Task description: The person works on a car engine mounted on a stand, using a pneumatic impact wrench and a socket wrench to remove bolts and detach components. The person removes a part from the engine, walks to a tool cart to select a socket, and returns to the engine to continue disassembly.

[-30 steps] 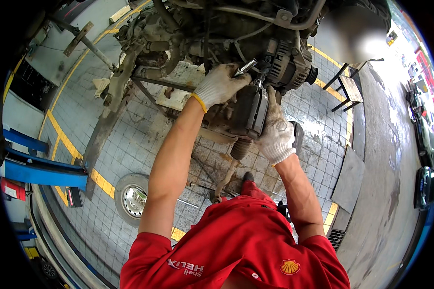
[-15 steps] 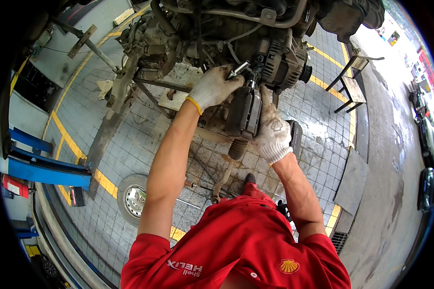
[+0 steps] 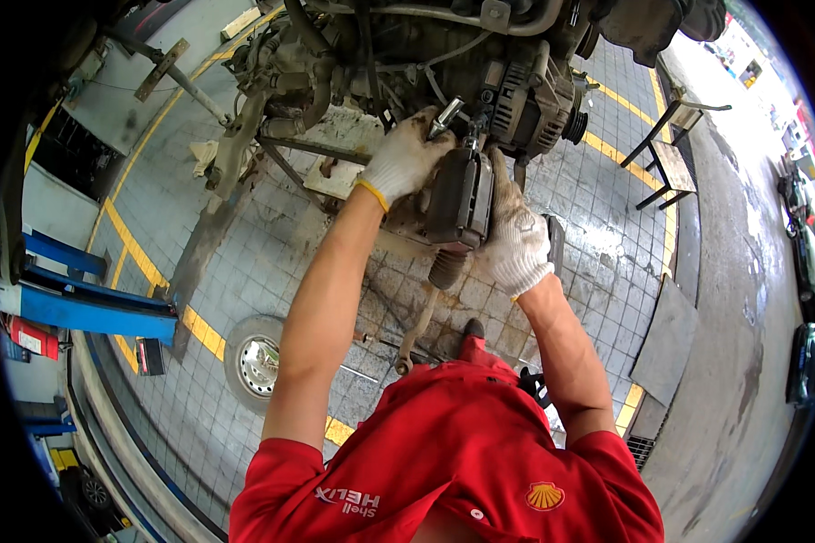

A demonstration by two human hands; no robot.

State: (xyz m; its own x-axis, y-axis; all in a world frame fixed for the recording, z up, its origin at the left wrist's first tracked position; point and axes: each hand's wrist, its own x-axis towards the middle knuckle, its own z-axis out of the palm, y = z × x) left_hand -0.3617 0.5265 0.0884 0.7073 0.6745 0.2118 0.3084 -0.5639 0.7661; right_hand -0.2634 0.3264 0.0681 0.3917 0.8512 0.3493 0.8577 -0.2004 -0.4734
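dark, oblong, ribbed block: where is it, and what's hidden?

between my white-knit-gloved left hand and right hand, near the grey, finned alternator. it hides part of my right hand; i can't tell whether that one grips.

how many things in your left?

one: a short, shiny chrome cylinder, grasped. both bare forearms reach forward, slanting inward.
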